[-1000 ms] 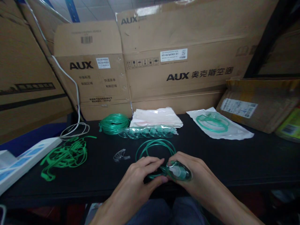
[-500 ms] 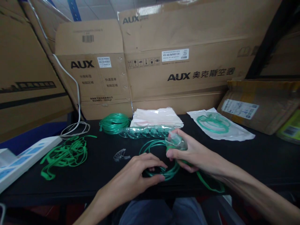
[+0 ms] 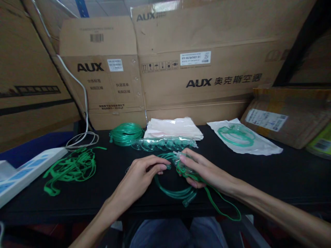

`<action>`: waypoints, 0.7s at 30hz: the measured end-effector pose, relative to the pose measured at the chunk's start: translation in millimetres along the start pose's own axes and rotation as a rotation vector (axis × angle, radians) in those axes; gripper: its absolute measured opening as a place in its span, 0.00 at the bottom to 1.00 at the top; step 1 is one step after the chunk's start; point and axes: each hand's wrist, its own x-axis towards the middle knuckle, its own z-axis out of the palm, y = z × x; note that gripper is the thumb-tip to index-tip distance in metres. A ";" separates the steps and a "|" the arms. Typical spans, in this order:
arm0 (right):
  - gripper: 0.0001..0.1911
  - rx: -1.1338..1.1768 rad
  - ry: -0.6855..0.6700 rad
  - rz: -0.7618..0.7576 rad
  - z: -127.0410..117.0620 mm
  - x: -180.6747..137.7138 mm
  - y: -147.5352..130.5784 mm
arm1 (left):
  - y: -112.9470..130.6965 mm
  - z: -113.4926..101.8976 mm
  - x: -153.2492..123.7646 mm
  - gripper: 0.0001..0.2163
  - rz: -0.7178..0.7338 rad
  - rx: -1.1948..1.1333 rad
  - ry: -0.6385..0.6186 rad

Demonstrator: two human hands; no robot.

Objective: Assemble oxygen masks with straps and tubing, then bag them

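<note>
My right hand point(image 3: 199, 168) is wrapped round a clear oxygen mask point(image 3: 186, 166), its pale connector pointing up to the left. A green elastic strap point(image 3: 216, 206) trails from the mask below my wrist. My left hand point(image 3: 148, 168) pinches an end of green tubing point(image 3: 168, 167) close to the mask's connector. Between and below both hands lies the coil of that green tubing point(image 3: 173, 193), with another end piece at its lower right. Whether tubing and mask touch, I cannot tell. Behind them lies a row of clear masks point(image 3: 164, 144), nested together.
A thick green tubing coil point(image 3: 126, 134) and white bags point(image 3: 173, 128) lie at the back. Tangled green straps point(image 3: 73, 167) and a white power strip point(image 3: 28, 175) are on the left. A bagged set point(image 3: 240, 136) and a cardboard box point(image 3: 279, 117) stand right.
My left hand has moved up and left from the lower coil, now pinching a tubing end. My right hand has turned the mask, its connector now towards the left hand.
</note>
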 end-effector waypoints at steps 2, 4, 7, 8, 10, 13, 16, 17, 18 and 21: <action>0.20 0.015 0.002 0.011 0.9 -0.1 -1.3 | -0.6 0.9 1.5 0.09 -0.013 0.034 0.045; 0.19 0.006 0.008 0.021 1.0 -0.4 -1.9 | -0.5 1.3 2.8 0.09 0.011 0.075 0.078; 0.18 -0.019 0.026 0.051 0.8 -1.2 -1.4 | -0.5 1.2 4.3 0.08 0.063 0.099 0.101; 0.18 -0.025 0.029 0.058 0.8 -1.3 -0.8 | -0.6 1.1 4.5 0.08 0.068 0.102 0.101; 0.18 -0.023 0.027 0.056 1.1 -1.2 0.5 | -1.0 1.2 4.5 0.08 0.065 0.106 0.088; 0.17 -0.024 0.015 0.025 2.3 -0.7 1.9 | -1.5 1.5 4.0 0.09 0.080 0.106 0.063; 0.18 -0.043 0.017 0.004 4.1 0.0 1.5 | -1.1 1.8 3.8 0.09 0.103 0.106 0.062; 0.18 -0.048 0.020 0.003 4.7 0.3 1.1 | -0.7 1.9 3.8 0.09 0.109 0.109 0.062; 0.18 -0.053 0.025 0.005 5.3 0.6 0.8 | -0.3 2.0 3.8 0.09 0.115 0.112 0.061; 0.19 -0.087 0.046 0.020 6.8 1.7 0.5 | 0.9 2.2 3.9 0.09 0.143 0.131 0.052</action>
